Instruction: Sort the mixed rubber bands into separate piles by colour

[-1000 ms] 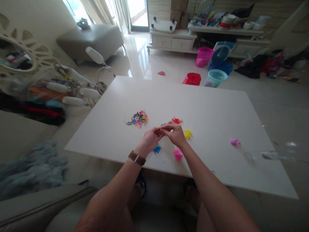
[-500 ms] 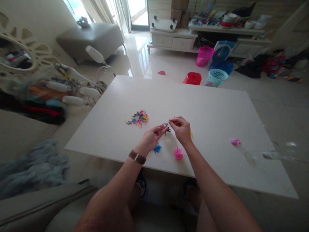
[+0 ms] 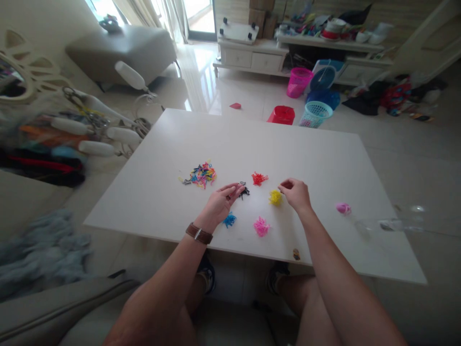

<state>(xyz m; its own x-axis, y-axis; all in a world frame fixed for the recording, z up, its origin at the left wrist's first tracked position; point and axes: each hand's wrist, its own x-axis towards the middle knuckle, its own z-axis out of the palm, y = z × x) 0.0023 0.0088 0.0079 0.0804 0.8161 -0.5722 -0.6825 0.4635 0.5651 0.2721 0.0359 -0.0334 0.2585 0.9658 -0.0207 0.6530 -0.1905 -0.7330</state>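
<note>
Pink bands [image 3: 261, 227] lie in a loose pile close to our edge of the bench [image 3: 309, 156], and from their look we judge them, like the other colours, to be thin, very light, soft and springy, hard to break but apt to cling and tangle. We would take one by an outer end with thumb and fingertip, since pressing into the middle could lift a clump. Blue bands [image 3: 229, 219] sit just below our left hand [image 3: 220, 201], whose fingers reach forward, curled and close together, to the black bands [image 3: 245, 192]; whether they touch those, or what they hold, we cannot tell. Our right hand [image 3: 297, 193] is well apart from the left, thumb and fingertips drawn near one another right beside the yellow bands [image 3: 275, 197]; a band between them would be too small for us to make out. Off to the right on the bench lies a purple object [image 3: 343, 208]. Red bands [image 3: 259, 179] rest a little farther out, between our two hands, and the mixed pile [image 3: 202, 174] spreads beyond the left hand. Past the far edge, we see a red container [image 3: 283, 115] and a light-blue basket [image 3: 316, 114] on the floor.
</note>
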